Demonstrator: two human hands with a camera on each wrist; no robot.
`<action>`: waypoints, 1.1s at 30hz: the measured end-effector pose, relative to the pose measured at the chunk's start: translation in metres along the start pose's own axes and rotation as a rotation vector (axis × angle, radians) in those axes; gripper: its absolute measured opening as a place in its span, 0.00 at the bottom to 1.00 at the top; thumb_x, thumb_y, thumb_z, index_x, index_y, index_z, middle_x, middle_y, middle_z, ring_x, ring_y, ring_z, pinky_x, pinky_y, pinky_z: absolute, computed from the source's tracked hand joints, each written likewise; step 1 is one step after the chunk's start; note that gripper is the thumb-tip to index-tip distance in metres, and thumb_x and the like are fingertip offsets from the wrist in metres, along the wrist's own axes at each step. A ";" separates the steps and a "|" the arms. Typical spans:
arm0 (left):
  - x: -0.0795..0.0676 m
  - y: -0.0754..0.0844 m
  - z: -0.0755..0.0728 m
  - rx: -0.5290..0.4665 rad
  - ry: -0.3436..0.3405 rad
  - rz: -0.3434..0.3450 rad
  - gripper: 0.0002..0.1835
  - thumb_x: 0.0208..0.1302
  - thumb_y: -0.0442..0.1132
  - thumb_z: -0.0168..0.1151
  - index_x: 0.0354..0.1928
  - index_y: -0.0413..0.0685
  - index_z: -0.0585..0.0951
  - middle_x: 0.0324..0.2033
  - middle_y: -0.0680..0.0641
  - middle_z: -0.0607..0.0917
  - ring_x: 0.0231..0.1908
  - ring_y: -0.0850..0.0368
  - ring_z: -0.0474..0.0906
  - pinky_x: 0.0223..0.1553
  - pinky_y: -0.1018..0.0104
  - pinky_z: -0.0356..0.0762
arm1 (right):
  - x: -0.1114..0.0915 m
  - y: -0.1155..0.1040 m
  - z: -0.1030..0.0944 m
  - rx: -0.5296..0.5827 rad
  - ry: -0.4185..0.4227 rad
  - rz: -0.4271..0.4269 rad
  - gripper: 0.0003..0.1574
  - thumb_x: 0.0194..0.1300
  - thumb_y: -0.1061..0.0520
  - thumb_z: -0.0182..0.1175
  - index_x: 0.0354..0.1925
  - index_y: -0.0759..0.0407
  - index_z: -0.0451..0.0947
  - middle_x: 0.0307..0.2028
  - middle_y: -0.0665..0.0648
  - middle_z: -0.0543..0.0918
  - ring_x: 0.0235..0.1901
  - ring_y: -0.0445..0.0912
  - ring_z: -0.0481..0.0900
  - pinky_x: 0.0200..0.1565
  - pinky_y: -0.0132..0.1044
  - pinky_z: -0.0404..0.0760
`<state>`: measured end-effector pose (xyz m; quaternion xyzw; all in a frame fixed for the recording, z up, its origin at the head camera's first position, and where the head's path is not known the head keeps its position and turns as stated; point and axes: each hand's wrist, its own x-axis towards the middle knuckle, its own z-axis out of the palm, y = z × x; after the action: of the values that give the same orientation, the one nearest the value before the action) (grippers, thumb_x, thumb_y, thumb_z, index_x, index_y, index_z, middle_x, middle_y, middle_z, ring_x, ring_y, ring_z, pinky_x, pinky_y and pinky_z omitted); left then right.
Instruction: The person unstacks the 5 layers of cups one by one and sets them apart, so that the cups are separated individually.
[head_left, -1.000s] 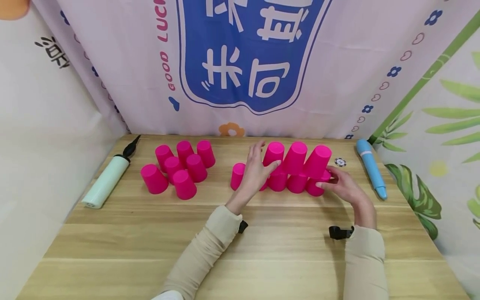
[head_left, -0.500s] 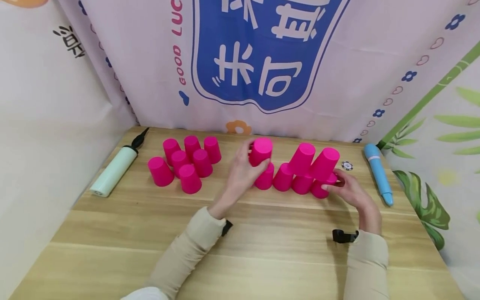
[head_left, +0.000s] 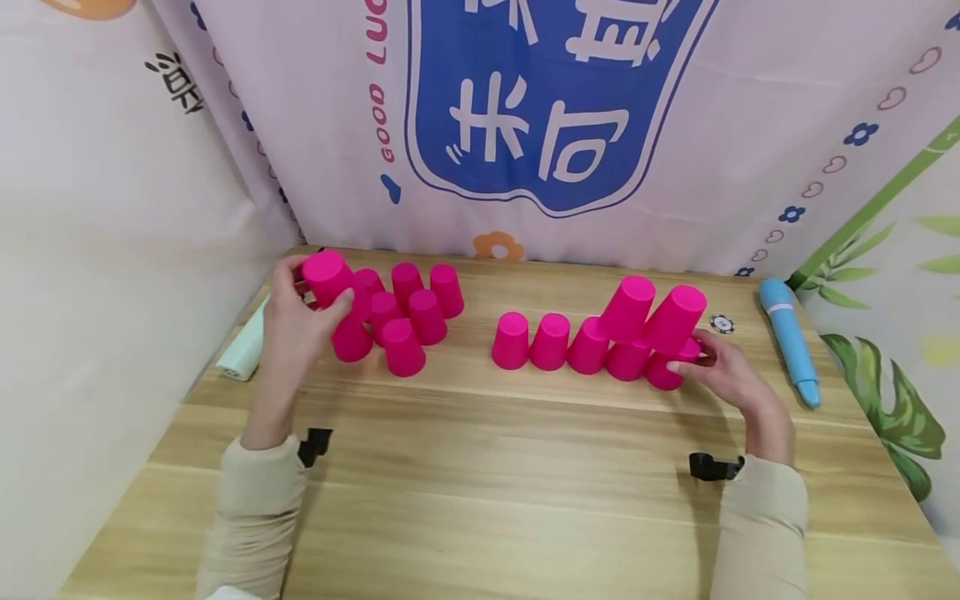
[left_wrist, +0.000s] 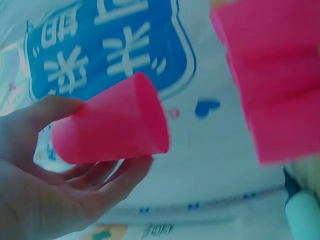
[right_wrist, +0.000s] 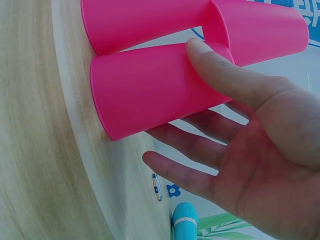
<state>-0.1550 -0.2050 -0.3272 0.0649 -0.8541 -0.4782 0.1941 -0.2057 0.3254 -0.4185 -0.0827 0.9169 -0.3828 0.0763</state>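
The left hand [head_left: 295, 325] is clamped on one pink cup [head_left: 327, 279], thumb on one side and fingers on the other. It holds the cup up in the air, over the left bunch of cups. The wide open end points down, maybe so the cup can stand the same way as the others. The left wrist view shows a gap between this cup and the other cups.

The right hand [head_left: 723, 372] is clamped on the end cup [head_left: 667, 372], at the right end of the bottom row. Its thumb is on the near side and its fingers go round the far side. I think it does this so the stack won't slide or tip.

The five bottom cups stand upside down, side by side, on the counter [head_left: 480, 483]. Two top cups [head_left: 627, 310] sit on the right part of the row. Each one rests across two cups below, so both help hold it up. The two leftmost row cups [head_left: 512, 342] have nothing on top.

The green pump [head_left: 243, 346] lies far left and the blue tube [head_left: 789, 342] far right, likely out of the way.
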 end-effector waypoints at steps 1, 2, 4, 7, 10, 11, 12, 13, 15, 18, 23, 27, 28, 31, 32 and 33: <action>0.001 -0.002 -0.005 0.026 -0.015 -0.013 0.36 0.62 0.40 0.63 0.67 0.40 0.57 0.59 0.38 0.71 0.57 0.43 0.68 0.57 0.49 0.73 | 0.000 0.000 0.000 -0.002 -0.002 0.005 0.48 0.64 0.43 0.63 0.70 0.68 0.57 0.57 0.70 0.72 0.52 0.61 0.72 0.48 0.40 0.76; 0.002 -0.005 -0.010 0.047 -0.032 -0.021 0.36 0.62 0.39 0.63 0.67 0.39 0.56 0.59 0.36 0.71 0.57 0.42 0.68 0.56 0.48 0.72 | 0.000 0.000 -0.001 -0.004 -0.003 0.007 0.48 0.64 0.43 0.63 0.70 0.67 0.57 0.58 0.70 0.72 0.52 0.62 0.72 0.48 0.41 0.76; 0.004 -0.008 -0.014 0.079 -0.088 -0.040 0.37 0.63 0.38 0.62 0.67 0.38 0.55 0.59 0.33 0.71 0.57 0.39 0.68 0.56 0.46 0.72 | -0.001 0.001 -0.001 -0.005 -0.001 0.012 0.48 0.64 0.43 0.63 0.70 0.67 0.57 0.58 0.69 0.71 0.52 0.61 0.72 0.48 0.39 0.75; 0.010 -0.016 -0.013 0.116 -0.184 -0.066 0.38 0.63 0.38 0.62 0.68 0.37 0.53 0.58 0.31 0.70 0.56 0.36 0.69 0.54 0.45 0.72 | -0.002 0.002 -0.001 -0.003 0.004 0.016 0.48 0.63 0.43 0.63 0.70 0.66 0.56 0.59 0.69 0.71 0.53 0.61 0.71 0.48 0.39 0.75; 0.015 -0.025 -0.010 0.149 -0.259 -0.097 0.39 0.63 0.39 0.62 0.68 0.36 0.51 0.58 0.30 0.69 0.55 0.36 0.69 0.54 0.44 0.72 | -0.002 0.002 0.001 0.001 0.008 0.017 0.49 0.63 0.42 0.62 0.70 0.66 0.56 0.58 0.69 0.71 0.52 0.61 0.71 0.49 0.42 0.75; 0.016 -0.027 -0.010 0.158 -0.270 -0.103 0.40 0.63 0.39 0.62 0.68 0.36 0.51 0.58 0.30 0.69 0.55 0.36 0.69 0.54 0.44 0.72 | -0.002 0.002 0.001 0.000 0.008 0.016 0.49 0.63 0.42 0.62 0.70 0.66 0.56 0.58 0.69 0.71 0.52 0.61 0.71 0.49 0.43 0.75; 0.016 -0.029 -0.010 0.168 -0.278 -0.108 0.40 0.62 0.39 0.62 0.68 0.36 0.51 0.58 0.30 0.69 0.55 0.36 0.69 0.54 0.44 0.72 | -0.002 0.003 0.002 0.001 0.008 0.014 0.49 0.63 0.41 0.62 0.70 0.66 0.57 0.58 0.69 0.72 0.52 0.61 0.71 0.49 0.43 0.75; 0.016 -0.031 -0.010 0.176 -0.282 -0.113 0.39 0.62 0.38 0.62 0.68 0.35 0.51 0.58 0.30 0.69 0.56 0.36 0.69 0.55 0.43 0.72 | -0.001 0.003 0.002 0.002 0.006 0.011 0.49 0.64 0.42 0.62 0.70 0.66 0.57 0.58 0.69 0.72 0.52 0.61 0.71 0.49 0.43 0.75; 0.015 -0.033 -0.011 0.190 -0.286 -0.110 0.39 0.62 0.38 0.63 0.67 0.35 0.51 0.57 0.29 0.70 0.56 0.35 0.69 0.55 0.43 0.72 | -0.001 0.002 0.002 -0.002 0.004 0.007 0.48 0.64 0.42 0.62 0.70 0.66 0.57 0.57 0.69 0.72 0.52 0.60 0.71 0.49 0.41 0.75; 0.012 -0.032 -0.014 0.209 -0.303 -0.090 0.38 0.61 0.38 0.63 0.65 0.34 0.52 0.55 0.29 0.71 0.55 0.35 0.70 0.53 0.42 0.72 | -0.001 0.002 0.001 -0.006 0.004 -0.007 0.48 0.64 0.43 0.63 0.70 0.67 0.57 0.57 0.69 0.72 0.51 0.60 0.72 0.47 0.37 0.76; 0.010 -0.028 -0.013 0.219 -0.375 -0.061 0.35 0.60 0.37 0.64 0.62 0.33 0.56 0.52 0.31 0.73 0.51 0.36 0.72 0.52 0.44 0.74 | -0.001 0.002 -0.001 -0.010 0.010 -0.011 0.48 0.64 0.44 0.63 0.70 0.67 0.57 0.57 0.70 0.72 0.51 0.61 0.72 0.48 0.39 0.75; 0.013 -0.034 -0.004 0.214 -0.423 -0.052 0.33 0.58 0.34 0.64 0.59 0.30 0.58 0.51 0.31 0.72 0.50 0.37 0.72 0.52 0.46 0.73 | -0.002 0.002 0.000 0.001 0.004 -0.001 0.49 0.64 0.43 0.62 0.70 0.67 0.56 0.58 0.69 0.71 0.52 0.61 0.71 0.50 0.46 0.75; 0.014 -0.037 -0.002 0.224 -0.436 -0.057 0.32 0.58 0.34 0.64 0.58 0.30 0.58 0.50 0.30 0.72 0.50 0.37 0.72 0.51 0.46 0.74 | -0.002 0.002 0.000 0.002 0.003 0.003 0.49 0.64 0.42 0.62 0.70 0.66 0.56 0.58 0.69 0.71 0.53 0.61 0.71 0.51 0.47 0.74; 0.017 -0.047 0.006 0.262 -0.480 -0.073 0.32 0.59 0.34 0.64 0.57 0.28 0.58 0.49 0.29 0.73 0.49 0.36 0.73 0.51 0.46 0.74 | -0.002 0.002 0.001 0.000 0.005 0.006 0.49 0.63 0.43 0.63 0.70 0.67 0.56 0.58 0.70 0.72 0.52 0.61 0.71 0.51 0.49 0.74; 0.018 -0.050 0.008 0.286 -0.497 -0.081 0.32 0.59 0.35 0.64 0.58 0.28 0.57 0.50 0.29 0.73 0.49 0.36 0.72 0.51 0.46 0.74 | -0.002 0.001 0.002 -0.001 0.006 0.006 0.49 0.63 0.43 0.63 0.70 0.67 0.56 0.57 0.70 0.72 0.52 0.61 0.71 0.51 0.49 0.74; 0.019 -0.053 0.010 0.304 -0.513 -0.087 0.33 0.60 0.35 0.64 0.59 0.28 0.57 0.50 0.28 0.73 0.50 0.35 0.72 0.52 0.46 0.73 | -0.002 0.001 0.002 -0.001 0.007 0.005 0.49 0.63 0.43 0.63 0.70 0.68 0.56 0.57 0.70 0.72 0.52 0.61 0.72 0.51 0.48 0.74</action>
<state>-0.1800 -0.2308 -0.3712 0.0070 -0.9334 -0.3536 -0.0605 -0.2035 0.3256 -0.4202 -0.0792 0.9175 -0.3826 0.0741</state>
